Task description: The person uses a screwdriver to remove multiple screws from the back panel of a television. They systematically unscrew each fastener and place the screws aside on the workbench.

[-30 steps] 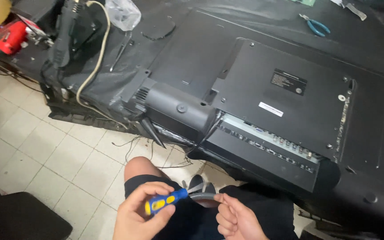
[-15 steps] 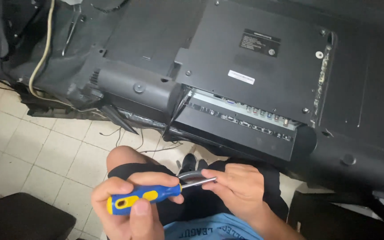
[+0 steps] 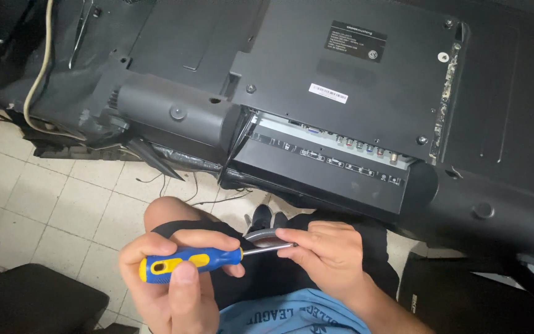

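Screwdriver held across the lap
Left hand (image 3: pixel 174 281) grips the blue-yellow screwdriver (image 3: pixel 193 262) handle; right hand (image 3: pixel 326 256) fingertips pinch its shaft tip.

You're in what looks like an electronics repair workshop. A big flat-screen TV (image 3: pixel 353 80) lies face down w/ its black back panel up and a port strip exposed, on a tabletop (image 3: pixel 526 93) under dark cloth. Loose wires (image 3: pixel 35 74) trail at left. Worn pale tile floor (image 3: pixel 38 204) below; a blue-and-yellow screwdriver (image 3: pixel 186 263) is out.
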